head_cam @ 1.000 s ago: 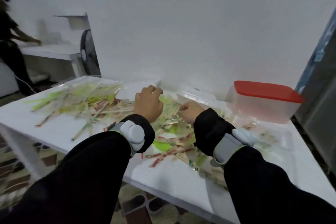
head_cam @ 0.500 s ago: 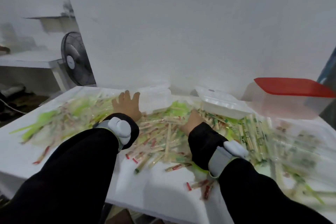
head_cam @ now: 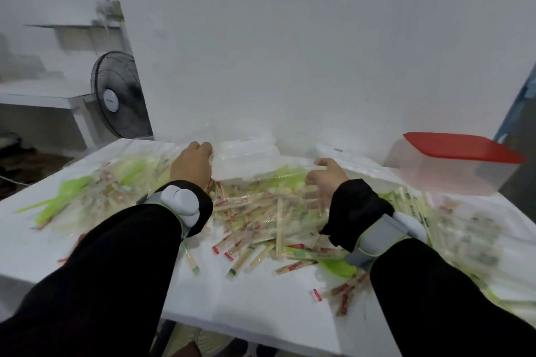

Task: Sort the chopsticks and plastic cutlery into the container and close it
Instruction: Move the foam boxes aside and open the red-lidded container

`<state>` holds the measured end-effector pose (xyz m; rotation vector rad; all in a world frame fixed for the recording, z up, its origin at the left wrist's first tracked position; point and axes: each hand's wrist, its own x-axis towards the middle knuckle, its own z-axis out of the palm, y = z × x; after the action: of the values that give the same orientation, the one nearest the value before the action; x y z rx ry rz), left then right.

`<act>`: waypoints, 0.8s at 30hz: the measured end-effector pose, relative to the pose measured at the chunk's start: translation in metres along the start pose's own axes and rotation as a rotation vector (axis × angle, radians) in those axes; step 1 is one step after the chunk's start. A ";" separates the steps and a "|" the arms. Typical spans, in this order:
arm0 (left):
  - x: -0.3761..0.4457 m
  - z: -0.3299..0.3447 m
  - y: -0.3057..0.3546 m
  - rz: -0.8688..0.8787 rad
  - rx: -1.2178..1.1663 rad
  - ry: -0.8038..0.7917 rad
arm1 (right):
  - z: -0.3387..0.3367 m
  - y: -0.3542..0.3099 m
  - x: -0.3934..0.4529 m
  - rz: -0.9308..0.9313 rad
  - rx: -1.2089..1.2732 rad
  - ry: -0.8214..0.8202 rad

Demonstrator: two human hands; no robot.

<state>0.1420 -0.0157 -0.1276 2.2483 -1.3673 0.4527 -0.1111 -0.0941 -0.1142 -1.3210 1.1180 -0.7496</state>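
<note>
Left hand: the left hand (head_cam: 191,166) reaches to the far side of the pile, fingers curled at the left edge of a clear plastic clamshell container (head_cam: 246,153); whether they actually grip that edge cannot be told from this view.
Right hand: the right hand (head_cam: 326,180) hovers low over the heap, fingers loosely bent and apart, nothing visibly held.
Chopsticks: too many to count — dozens of pale wooden chopsticks in clear wrappers with red or green ends (head_cam: 255,220) lie heaped between the two hands and spill toward the near edge of the table; their long axes run every way, many slanting from near-left to far-right, one upright stick lying straight away from the person.
Cutlery: several lime-green plastic cutlery pieces (head_cam: 61,197) lie left of the left hand, long axes slanting toward the near-left; one more green piece (head_cam: 338,265) sits just under the right wrist. An exact count is blurred out.
Containers: two clear clamshells — the one at the left hand and a second white-clear clamshell tray (head_cam: 362,165) just beyond the right hand; one translucent tub with a red lid (head_cam: 452,162) stands well right of the right hand, lid on.
Surface: a white table (head_cam: 261,307) carries everything.
Background: one black standing fan (head_cam: 117,95) behind the table's far-left corner.
</note>
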 end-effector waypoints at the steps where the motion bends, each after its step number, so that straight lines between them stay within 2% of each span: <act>1: 0.000 -0.004 0.008 0.029 -0.037 0.036 | -0.004 -0.003 -0.003 0.008 0.050 -0.017; 5: -0.005 -0.011 0.040 0.266 -0.114 0.170 | -0.012 -0.004 -0.005 -0.004 0.244 -0.094; 8: -0.021 -0.010 0.066 0.554 -0.100 0.264 | -0.012 -0.003 -0.007 -0.004 0.371 -0.135; 13: -0.042 -0.004 0.091 0.937 -0.006 0.222 | -0.005 0.001 -0.006 0.008 0.499 -0.177; 16: -0.052 -0.005 0.093 1.031 0.023 0.196 | 0.004 0.005 0.003 0.019 0.512 -0.189; 20: -0.064 -0.010 0.085 1.045 0.020 0.195 | 0.018 0.005 0.006 0.139 0.512 -0.268; 24: -0.068 -0.016 0.067 1.074 0.028 0.169 | 0.037 0.002 -0.002 0.134 0.509 -0.255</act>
<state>0.0507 0.0169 -0.1338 1.2566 -2.3725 0.9597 -0.0775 -0.0785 -0.1197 -0.8713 0.7376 -0.6860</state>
